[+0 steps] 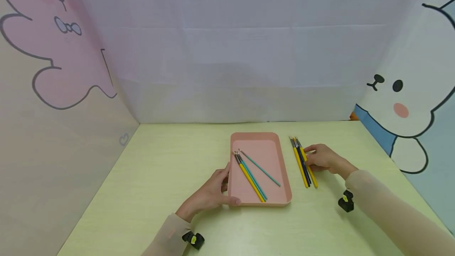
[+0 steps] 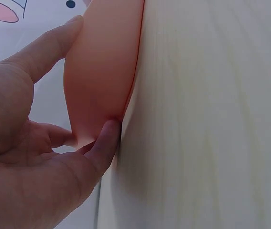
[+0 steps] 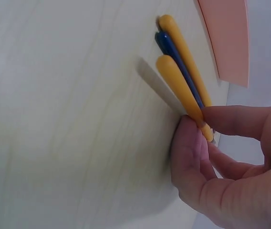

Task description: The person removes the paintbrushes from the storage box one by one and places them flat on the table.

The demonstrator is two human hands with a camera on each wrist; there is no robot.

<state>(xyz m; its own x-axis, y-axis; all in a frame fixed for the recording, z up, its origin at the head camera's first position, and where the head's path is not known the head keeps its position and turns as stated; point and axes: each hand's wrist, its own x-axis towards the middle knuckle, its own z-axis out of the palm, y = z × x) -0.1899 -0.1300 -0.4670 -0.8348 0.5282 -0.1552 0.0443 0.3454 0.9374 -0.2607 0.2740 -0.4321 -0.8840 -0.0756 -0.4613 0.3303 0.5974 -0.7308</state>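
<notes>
A pink rectangular tray (image 1: 271, 145) lies on the table. My left hand (image 1: 209, 191) grips its near left corner, thumb at the front edge and fingers along the left wall. Inside, a yellow paintbrush (image 1: 251, 180) lies beside a teal paintbrush (image 1: 256, 186), and a thin green paintbrush (image 1: 263, 170) slants apart from them. Right of the tray, my right hand (image 1: 325, 159) pinches a yellow paintbrush (image 3: 173, 81) between thumb and fingers; its handle end casts a separate shadow on the table. Beside it lie a dark blue paintbrush (image 3: 178, 62) and another yellow paintbrush (image 3: 183, 45).
The pale wood-patterned table (image 1: 160, 161) runs back to a white cloth wall (image 1: 241, 58). Side panels with a cartoon bear (image 1: 71, 62) and a cartoon rabbit (image 1: 412, 94) border it. Small black devices (image 1: 193, 240) sit at both wrists.
</notes>
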